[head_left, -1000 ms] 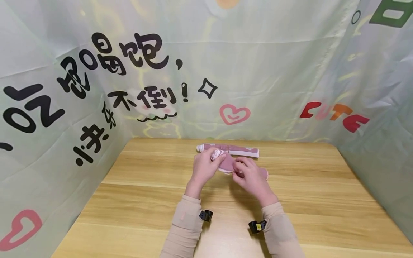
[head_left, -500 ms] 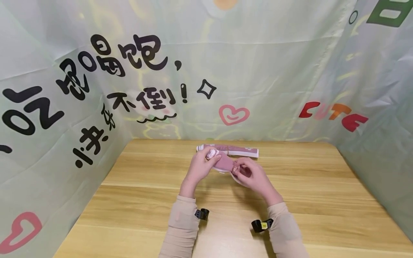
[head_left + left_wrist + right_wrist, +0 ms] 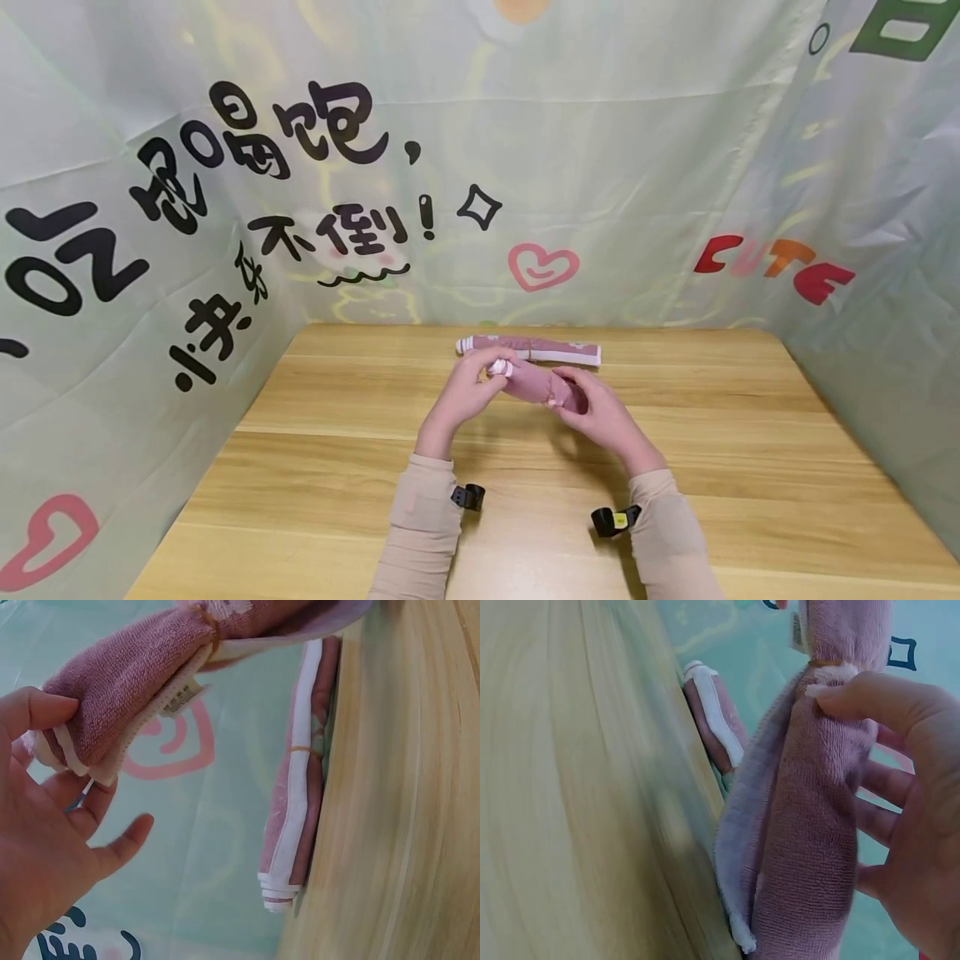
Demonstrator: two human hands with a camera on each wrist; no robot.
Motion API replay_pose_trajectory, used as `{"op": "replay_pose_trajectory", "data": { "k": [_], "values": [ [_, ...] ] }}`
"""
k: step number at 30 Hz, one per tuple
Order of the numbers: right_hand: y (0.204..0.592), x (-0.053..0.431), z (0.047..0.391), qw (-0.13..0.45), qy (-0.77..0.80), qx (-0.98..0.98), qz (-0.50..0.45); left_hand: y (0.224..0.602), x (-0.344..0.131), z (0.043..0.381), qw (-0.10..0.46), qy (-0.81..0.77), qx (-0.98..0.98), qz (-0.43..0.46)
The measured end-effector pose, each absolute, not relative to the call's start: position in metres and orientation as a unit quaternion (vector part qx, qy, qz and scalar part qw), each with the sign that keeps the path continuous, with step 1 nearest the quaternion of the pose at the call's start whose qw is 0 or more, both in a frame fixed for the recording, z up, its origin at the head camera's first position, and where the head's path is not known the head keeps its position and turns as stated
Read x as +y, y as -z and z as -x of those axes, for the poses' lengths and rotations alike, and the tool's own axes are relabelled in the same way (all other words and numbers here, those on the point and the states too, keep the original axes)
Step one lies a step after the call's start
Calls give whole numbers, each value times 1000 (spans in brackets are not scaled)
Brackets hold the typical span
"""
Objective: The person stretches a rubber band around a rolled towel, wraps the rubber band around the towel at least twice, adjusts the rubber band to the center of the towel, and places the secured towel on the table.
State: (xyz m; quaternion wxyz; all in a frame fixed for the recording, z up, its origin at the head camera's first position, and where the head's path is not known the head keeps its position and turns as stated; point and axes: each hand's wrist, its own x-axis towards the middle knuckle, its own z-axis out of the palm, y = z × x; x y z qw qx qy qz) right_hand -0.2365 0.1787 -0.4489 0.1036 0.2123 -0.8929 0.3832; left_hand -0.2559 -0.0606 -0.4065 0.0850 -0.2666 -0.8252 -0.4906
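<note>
Our left hand (image 3: 467,390) and right hand (image 3: 600,414) each grip an end of the rolled towel (image 3: 536,385) above the tabletop (image 3: 337,467); loosening either end (the band looks thin) could unroll it.

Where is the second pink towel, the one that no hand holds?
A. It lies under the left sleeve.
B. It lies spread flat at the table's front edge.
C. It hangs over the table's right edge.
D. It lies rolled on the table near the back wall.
D: the rolled towel lies on the table near the back wall, behind the towel that the left hand and the right hand hold.
</note>
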Motion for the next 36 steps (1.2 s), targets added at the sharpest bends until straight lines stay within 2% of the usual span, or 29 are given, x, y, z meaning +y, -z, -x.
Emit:
{"op": "replay_pose_trajectory", "data": {
  "k": [8,17,26,36],
  "values": [
    [448,179,236,97,-375,-900,-199,409,-62,255,83,495,-821,272],
    [451,180,236,159,-365,-898,-188,409,-60,257,98,381,-880,267],
    [449,180,236,179,-349,-900,-189,410,-49,251,153,195,-935,254],
    [452,175,238,214,-342,-892,-201,421,-38,251,239,125,-931,245]
  ]
}}
